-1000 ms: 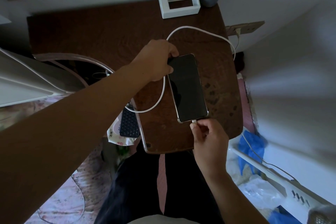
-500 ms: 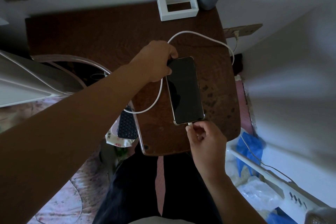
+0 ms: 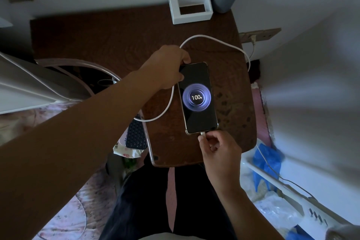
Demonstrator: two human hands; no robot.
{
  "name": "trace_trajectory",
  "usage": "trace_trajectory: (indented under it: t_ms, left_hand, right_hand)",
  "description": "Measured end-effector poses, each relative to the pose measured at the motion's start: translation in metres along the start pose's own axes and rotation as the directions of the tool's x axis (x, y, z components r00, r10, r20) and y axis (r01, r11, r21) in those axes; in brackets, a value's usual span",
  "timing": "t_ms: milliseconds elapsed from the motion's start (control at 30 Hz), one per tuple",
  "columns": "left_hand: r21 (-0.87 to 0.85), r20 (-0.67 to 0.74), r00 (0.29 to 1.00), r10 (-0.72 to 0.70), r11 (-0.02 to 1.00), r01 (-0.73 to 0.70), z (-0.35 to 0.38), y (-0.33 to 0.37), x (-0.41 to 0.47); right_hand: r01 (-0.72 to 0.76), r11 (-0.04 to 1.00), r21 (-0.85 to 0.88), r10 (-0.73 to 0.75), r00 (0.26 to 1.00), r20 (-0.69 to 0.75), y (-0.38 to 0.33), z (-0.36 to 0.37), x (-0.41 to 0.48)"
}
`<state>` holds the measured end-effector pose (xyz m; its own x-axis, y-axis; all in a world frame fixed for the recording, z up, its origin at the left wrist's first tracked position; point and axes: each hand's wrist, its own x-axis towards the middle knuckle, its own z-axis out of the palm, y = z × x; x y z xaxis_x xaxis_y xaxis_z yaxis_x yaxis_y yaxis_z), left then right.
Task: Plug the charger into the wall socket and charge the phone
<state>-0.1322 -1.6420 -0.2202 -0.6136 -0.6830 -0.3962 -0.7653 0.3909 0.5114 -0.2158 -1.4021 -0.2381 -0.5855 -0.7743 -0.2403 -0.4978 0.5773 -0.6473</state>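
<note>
On brown table [image 3: 116, 45], left hand [image 3: 167, 66] grips phone [image 3: 197, 99] top; right hand [image 3: 216, 148] apparently pinches cable plug [image 3: 202, 133].

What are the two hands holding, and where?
The left hand holds the phone at its top corner. The right hand pinches the cable at the plug, at the phone's bottom edge.

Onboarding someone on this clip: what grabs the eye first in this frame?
The lit phone in the middle of the dark wooden table, its screen showing a glowing ring and 100%. Next, the two hands on it: the left hand holds its far end, the right hand pinches the white connector at its near end. Then the white cable looping across the table toward the wall socket at right.
</note>
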Motion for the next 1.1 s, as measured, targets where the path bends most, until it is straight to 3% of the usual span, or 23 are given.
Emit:
trace_trajectory:
  t_ms: [433, 533, 633, 767, 933, 1100]
  left_hand:
    - [-0.005, -0.070, 0.995, -0.066, 0.998, 0.065, 0.007, 0.008, -0.011]
    - [-0.036, -0.215, 0.971, -0.103, 0.995, 0.097, 0.016, 0.015, -0.031]
    - [-0.061, -0.415, 0.899, -0.142, 0.990, 0.128, 0.030, 0.022, -0.059]
    - [-0.153, -0.522, 0.810, -0.269, 0.963, 0.221, 0.056, 0.030, -0.110]
    - [-0.255, -0.478, 0.740, -0.474, 0.880, 0.400, 0.098, 0.038, -0.186]
    - [-0.208, -0.271, 0.771, -0.576, 0.817, 0.537, 0.133, 0.026, -0.241]
  right_hand:
    - [-0.029, 1.000, 0.004, 0.029, 0.998, 0.052, -0.001, -0.003, 0.002]
    - [-0.021, 1.000, -0.002, 0.021, 0.997, 0.077, -0.001, -0.004, 0.004]
    - [0.011, 1.000, -0.006, -0.010, 0.996, 0.091, 0.000, -0.005, 0.005]
    - [0.008, 1.000, -0.029, -0.004, 0.989, 0.147, 0.001, -0.008, 0.006]
    - [0.016, 1.000, 0.005, -0.017, 0.992, 0.128, -0.001, -0.010, 0.004]
    - [0.036, 0.999, -0.036, -0.030, 0.988, 0.153, -0.006, -0.012, -0.002]
